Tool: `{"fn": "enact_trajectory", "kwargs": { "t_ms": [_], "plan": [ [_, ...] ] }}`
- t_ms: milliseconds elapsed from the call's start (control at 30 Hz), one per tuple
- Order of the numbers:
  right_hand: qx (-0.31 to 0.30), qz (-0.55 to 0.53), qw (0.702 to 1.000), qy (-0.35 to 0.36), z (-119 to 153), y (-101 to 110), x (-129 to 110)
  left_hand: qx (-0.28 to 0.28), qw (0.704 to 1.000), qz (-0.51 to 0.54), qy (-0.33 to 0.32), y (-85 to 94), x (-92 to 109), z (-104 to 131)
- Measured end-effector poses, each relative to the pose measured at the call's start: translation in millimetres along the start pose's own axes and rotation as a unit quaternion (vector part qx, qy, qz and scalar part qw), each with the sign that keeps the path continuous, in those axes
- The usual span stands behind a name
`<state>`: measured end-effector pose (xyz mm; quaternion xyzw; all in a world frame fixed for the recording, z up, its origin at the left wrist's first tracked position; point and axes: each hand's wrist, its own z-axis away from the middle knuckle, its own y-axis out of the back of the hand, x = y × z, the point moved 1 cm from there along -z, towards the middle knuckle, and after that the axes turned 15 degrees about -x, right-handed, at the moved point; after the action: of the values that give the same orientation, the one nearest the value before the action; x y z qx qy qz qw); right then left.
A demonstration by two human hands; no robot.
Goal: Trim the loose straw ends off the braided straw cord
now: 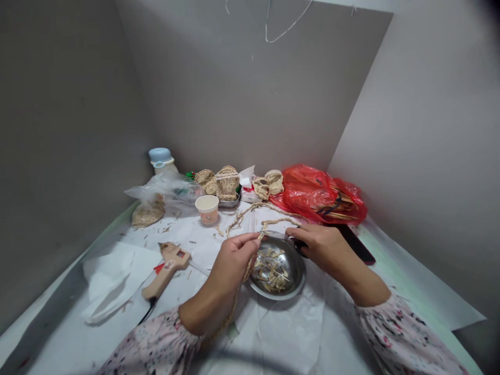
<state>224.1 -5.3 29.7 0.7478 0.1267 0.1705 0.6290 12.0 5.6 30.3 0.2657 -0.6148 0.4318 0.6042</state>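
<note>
Patterned sleeves (406, 333), braided cord (249, 268), white-papered table (289, 333), grey walls (250, 104) around

On my feed: straw-tan braided cord (249, 267), black scissor handles (299, 246), silver bowl (278, 297). Pale pink sleeves (406, 330), dark-and-red flecked. I see bright red bag (302, 192), light-blue lid (160, 154), beige glue gun (167, 272), grey walls (242, 94).

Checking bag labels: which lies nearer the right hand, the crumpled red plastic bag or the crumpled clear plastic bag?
The red plastic bag, just beyond the right hand; the clear plastic bag lies well off to the left.
</note>
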Motion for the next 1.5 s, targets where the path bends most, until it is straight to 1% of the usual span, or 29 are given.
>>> {"fn": "enact_trajectory", "kwargs": {
  "t_ms": [133,567,767,1000,1300,1400,1500],
  "plan": [
    [0.0,-0.002,1.0,0.003,-0.2,-1.7,1.7,-0.006,1.0,-0.004,-0.002,1.6,-1.9,-1.5],
    [-0.004,-0.015,1.0,0.013,-0.3,-4.0,3.9,0.004,1.0,0.001,0.003,0.1,-2.0,0.3],
    [-0.006,-0.018,1.0,0.017,0.6,-5.1,5.8,-0.012,1.0,-0.014,0.002,1.5,-3.0,-2.6],
    [0.002,-0.018,1.0,0.022,0.6,-6.1,6.3,-0.014,1.0,-0.012,0.007,0.5,-4.3,-1.3],
    [0.004,-0.017,1.0,0.023,0.8,-5.6,6.9,-0.001,1.0,-0.012,0.004,0.3,-2.7,0.0],
    [0.003,-0.021,1.0,0.021,0.0,-5.9,6.9,-0.007,1.0,-0.009,0.001,-0.1,-2.3,0.0],
    [-0.004,-0.029,0.999,0.021,-0.8,-6.2,6.8,-0.013,1.0,-0.009,0.013,0.3,-3.1,-0.5]
  ]
}}
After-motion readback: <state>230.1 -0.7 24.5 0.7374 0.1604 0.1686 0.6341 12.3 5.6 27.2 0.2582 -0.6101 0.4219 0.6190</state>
